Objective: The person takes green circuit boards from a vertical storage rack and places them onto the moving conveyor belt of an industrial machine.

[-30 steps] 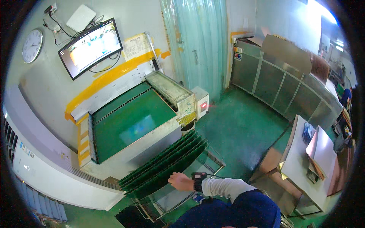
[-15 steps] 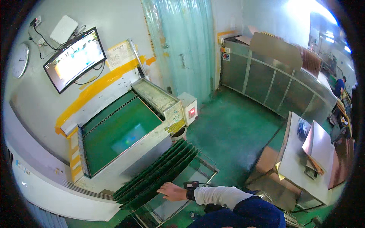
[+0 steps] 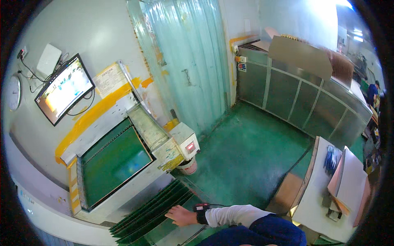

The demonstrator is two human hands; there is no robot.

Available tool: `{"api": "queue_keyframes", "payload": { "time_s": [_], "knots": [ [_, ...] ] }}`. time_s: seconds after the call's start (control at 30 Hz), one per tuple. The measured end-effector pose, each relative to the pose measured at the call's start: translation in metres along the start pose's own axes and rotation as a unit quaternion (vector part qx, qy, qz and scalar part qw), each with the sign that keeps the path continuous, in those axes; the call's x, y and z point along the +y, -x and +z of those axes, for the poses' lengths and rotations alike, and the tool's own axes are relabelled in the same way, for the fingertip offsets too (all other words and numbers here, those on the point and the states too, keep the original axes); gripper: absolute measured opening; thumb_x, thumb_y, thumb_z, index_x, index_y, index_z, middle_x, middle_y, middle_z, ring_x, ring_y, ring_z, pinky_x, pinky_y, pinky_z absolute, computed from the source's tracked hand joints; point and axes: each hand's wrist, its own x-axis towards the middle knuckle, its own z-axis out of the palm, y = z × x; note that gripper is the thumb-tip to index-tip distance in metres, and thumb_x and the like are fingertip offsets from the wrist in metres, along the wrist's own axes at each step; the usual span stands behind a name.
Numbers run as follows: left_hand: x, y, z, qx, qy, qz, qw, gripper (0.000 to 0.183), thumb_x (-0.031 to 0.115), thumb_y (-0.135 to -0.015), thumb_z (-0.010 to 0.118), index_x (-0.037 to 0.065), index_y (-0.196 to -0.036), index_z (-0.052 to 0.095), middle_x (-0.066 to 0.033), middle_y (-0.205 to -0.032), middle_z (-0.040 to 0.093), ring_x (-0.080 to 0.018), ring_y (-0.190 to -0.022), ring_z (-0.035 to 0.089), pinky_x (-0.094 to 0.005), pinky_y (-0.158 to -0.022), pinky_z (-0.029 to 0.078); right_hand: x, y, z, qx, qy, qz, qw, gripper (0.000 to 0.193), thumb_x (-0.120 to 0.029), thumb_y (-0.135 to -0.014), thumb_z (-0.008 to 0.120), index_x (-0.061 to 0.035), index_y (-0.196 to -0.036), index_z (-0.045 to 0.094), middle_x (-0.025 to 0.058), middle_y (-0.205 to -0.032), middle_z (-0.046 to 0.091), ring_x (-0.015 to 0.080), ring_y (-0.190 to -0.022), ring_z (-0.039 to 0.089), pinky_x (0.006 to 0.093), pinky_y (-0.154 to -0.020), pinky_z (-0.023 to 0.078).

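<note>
My right hand (image 3: 180,216) reaches leftward from the lower edge in a white sleeve, with a dark band and small device (image 3: 201,208) at the wrist. Its fingers are spread, palm down, over the right ends of several dark green panels (image 3: 154,209). These stand side by side in a wire-sided rack. Whether the fingertips touch a panel is not clear, and nothing shows held in them. My left hand is out of sight.
Left of the rack is a machine opening with a green surface (image 3: 119,164) and a control box (image 3: 185,141). A bucket (image 3: 188,167) stands below. At right, a white table (image 3: 305,201) carries stacked sheets (image 3: 351,176) and a dark glove (image 3: 330,160). Another person (image 3: 373,93) is far right.
The view has swung, so the rack and machine sit lower and further left. My right hand remains over the panels' right ends, its fingers still spread.
</note>
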Motion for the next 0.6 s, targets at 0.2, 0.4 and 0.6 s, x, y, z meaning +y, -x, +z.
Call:
{"api": "queue_keyframes", "payload": {
  "time_s": [0.2,0.4,0.6],
  "knots": [
    [0.007,-0.009,-0.020,0.065,0.003,-0.024,0.998,0.040,0.031,-0.084,0.060,0.007,-0.116,0.057,-0.0151,-0.127,0.046,-0.0315,-0.117,0.039,-0.0438,-0.098,0.031,0.023,-0.003,0.011,-0.080,-0.012,-0.018,0.997,0.037,-0.024,-0.072,0.065,-0.0052,-0.101,0.051,0.0096,-0.088,0.054,0.0268,-0.087,0.054,0.0401,-0.072,0.039],
    [0.008,-0.040,-0.059,0.013,-0.096,0.000,0.995,0.041,0.031,-0.085,0.060,0.006,-0.117,0.057,-0.0155,-0.128,0.046,-0.0319,-0.119,0.038,-0.0444,-0.100,0.031,0.063,-0.013,0.083,0.000,0.016,-0.006,1.000,0.031,-0.021,-0.070,0.064,-0.0062,-0.094,0.053,0.0082,-0.085,0.056,0.0275,-0.082,0.056,0.0394,-0.071,0.039],
    [-0.036,-0.077,-0.083,-0.158,-0.448,0.061,0.878,0.043,0.036,-0.086,0.056,0.007,-0.118,0.055,-0.0152,-0.125,0.049,-0.0332,-0.116,0.042,-0.0451,-0.100,0.032,0.030,-0.028,0.045,-0.056,0.030,0.094,0.994,0.019,-0.023,-0.069,0.064,-0.0085,-0.079,0.056,0.0088,-0.075,0.058,0.0270,-0.079,0.058,0.0402,-0.070,0.039]
  ]
}}
